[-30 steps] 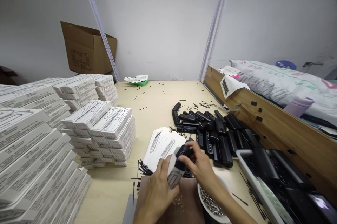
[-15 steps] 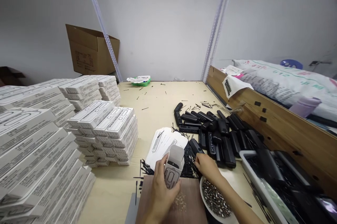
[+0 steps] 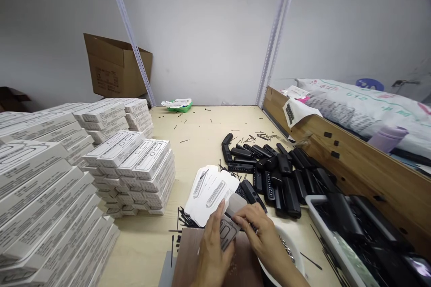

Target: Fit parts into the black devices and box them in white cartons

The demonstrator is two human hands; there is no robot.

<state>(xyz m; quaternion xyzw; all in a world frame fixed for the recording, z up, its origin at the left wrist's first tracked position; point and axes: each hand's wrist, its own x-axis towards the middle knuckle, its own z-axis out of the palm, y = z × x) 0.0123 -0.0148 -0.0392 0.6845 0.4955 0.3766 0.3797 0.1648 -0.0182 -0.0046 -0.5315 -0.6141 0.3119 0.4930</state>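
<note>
My left hand [image 3: 212, 251] is wrapped round a small white carton [image 3: 228, 232] with line drawings on it, tilted, its end flap standing up. At the carton's open end my right hand [image 3: 262, 233] is closed, fingertips touching the opening. A bit of something dark shows under those fingers, too hidden to name. Beneath both hands is a brown block [image 3: 186, 255]. Behind the carton lie white printed leaflets [image 3: 202, 201] over thin black sticks [image 3: 186, 218]. A white bowl [image 3: 301, 258] of small shiny metal pieces is partly covered by my right forearm.
Stacks of white cartons [image 3: 134, 161] fill the left side. Several black oblong cases [image 3: 289, 197] are heaped at the right, beside a grey-rimmed tray [image 3: 332, 237] of more. A wooden board [image 3: 363, 165] edges the table. A green tray [image 3: 180, 106] stands at the back.
My right hand has moved left from the black sticks beside the bowl to the carton's open end. The carton, in my left hand, has tilted further.
</note>
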